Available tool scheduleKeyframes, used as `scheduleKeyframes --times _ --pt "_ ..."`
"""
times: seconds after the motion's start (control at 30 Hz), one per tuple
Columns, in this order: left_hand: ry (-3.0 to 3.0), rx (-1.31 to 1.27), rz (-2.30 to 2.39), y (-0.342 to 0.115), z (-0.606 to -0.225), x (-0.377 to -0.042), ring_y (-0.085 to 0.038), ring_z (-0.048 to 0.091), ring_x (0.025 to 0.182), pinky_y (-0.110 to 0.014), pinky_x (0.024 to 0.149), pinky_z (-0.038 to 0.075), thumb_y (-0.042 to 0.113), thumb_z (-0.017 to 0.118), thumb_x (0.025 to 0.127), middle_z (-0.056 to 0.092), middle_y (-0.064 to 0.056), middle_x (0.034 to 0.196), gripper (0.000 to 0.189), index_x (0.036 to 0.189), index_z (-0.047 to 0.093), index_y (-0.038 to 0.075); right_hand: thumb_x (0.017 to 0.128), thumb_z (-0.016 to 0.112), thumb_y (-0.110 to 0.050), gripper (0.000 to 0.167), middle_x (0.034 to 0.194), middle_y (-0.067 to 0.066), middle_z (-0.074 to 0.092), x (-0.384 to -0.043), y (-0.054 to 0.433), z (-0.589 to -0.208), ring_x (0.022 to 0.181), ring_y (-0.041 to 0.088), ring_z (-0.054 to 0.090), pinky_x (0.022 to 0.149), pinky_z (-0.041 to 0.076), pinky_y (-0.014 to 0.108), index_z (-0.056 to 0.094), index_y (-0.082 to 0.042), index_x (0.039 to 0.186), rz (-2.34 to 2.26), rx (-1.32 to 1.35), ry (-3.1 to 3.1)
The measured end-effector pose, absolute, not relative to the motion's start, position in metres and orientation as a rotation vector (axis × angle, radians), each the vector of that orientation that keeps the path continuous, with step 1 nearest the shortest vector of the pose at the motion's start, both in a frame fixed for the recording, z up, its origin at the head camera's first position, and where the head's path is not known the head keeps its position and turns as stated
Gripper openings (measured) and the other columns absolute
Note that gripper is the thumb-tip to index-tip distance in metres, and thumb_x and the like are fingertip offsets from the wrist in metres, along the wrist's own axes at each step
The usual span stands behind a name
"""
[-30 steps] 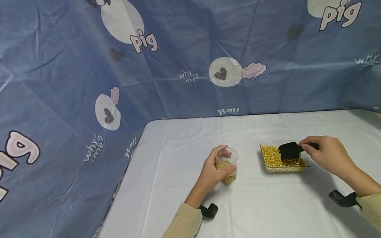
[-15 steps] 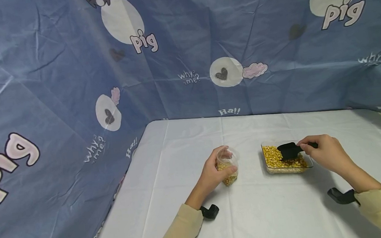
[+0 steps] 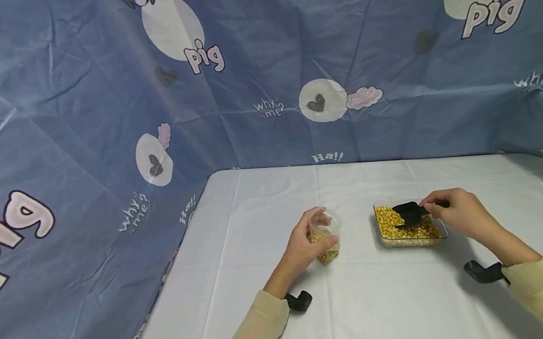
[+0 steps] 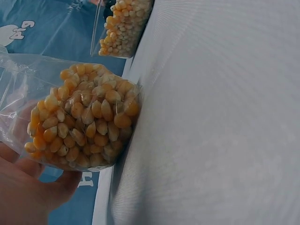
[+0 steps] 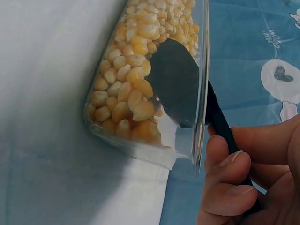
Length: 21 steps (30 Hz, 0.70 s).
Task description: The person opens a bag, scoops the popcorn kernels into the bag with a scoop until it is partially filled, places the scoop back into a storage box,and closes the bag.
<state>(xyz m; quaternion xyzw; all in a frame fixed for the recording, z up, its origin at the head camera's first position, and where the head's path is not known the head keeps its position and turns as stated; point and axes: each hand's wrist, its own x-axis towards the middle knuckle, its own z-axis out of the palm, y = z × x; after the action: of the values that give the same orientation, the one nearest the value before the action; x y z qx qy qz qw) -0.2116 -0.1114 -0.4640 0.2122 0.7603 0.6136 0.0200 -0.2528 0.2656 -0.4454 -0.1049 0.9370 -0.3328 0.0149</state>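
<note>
My left hand (image 3: 303,245) holds a clear plastic bag (image 3: 325,236), its fingers and thumb on either side. The bag stands on the table with its mouth up; corn kernels (image 4: 84,119) fill its lower part. To the right, my right hand (image 3: 462,214) grips a small black scoop (image 3: 409,214) by the handle. The scoop's blade slants down over and into the corn inside a clear rectangular container (image 5: 202,93). In the right wrist view the blade (image 5: 173,79) lies against the kernels, seen through the container's wall; how deep its tip sits is hidden.
A white cloth covers the table (image 3: 274,202). Behind and to the left hangs a blue printed curtain (image 3: 242,74). Black curved pieces (image 3: 299,301) stick out at both wrists. The bag and container stand a short gap apart.
The scoop has tilted and shifted slightly left in the corn, its blade now seen more edge-on. My right hand has moved a little with it; my left hand and the bag stay put.
</note>
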Motion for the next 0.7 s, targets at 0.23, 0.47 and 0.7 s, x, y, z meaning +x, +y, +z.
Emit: scheduleKeyframes --times 0.23,0.47,0.7 --pt "2.352 0.671 1.905 -0.112 -0.465 -0.213 -0.032 0.051 0.128 -0.046 0.107 0.037 0.013 0.074 0.092 0.056 -0.019 0.135 0.067 0.150 0.040 0.009 0.104 0.058 -0.024 0.025 0.081 0.006 0.065 -0.259 0.257 -0.445 0.062 0.020 0.049 0.054 0.038 0.036 0.072 -0.005 0.113 -1.035 -0.340 2.857" --pt "2.361 0.667 1.905 -0.112 -0.466 -0.213 -0.030 0.051 0.128 -0.047 0.108 0.036 0.013 0.074 0.092 0.056 -0.018 0.134 0.065 0.149 0.042 0.015 0.105 0.056 -0.022 0.024 0.076 0.007 0.062 -0.263 0.243 -0.443 0.058 0.021 0.047 0.053 0.037 0.036 0.071 -0.004 0.111 -1.030 -0.351 2.857" --pt "2.357 0.691 1.902 -0.113 -0.465 -0.213 -0.033 0.051 0.128 -0.047 0.107 0.037 0.012 0.074 0.092 0.056 -0.020 0.135 0.067 0.150 0.040 0.008 0.105 0.054 -0.015 0.023 0.073 0.011 0.060 -0.263 0.242 -0.445 0.056 0.021 0.048 0.051 0.040 0.036 0.069 0.000 0.112 -1.123 -0.302 2.788"
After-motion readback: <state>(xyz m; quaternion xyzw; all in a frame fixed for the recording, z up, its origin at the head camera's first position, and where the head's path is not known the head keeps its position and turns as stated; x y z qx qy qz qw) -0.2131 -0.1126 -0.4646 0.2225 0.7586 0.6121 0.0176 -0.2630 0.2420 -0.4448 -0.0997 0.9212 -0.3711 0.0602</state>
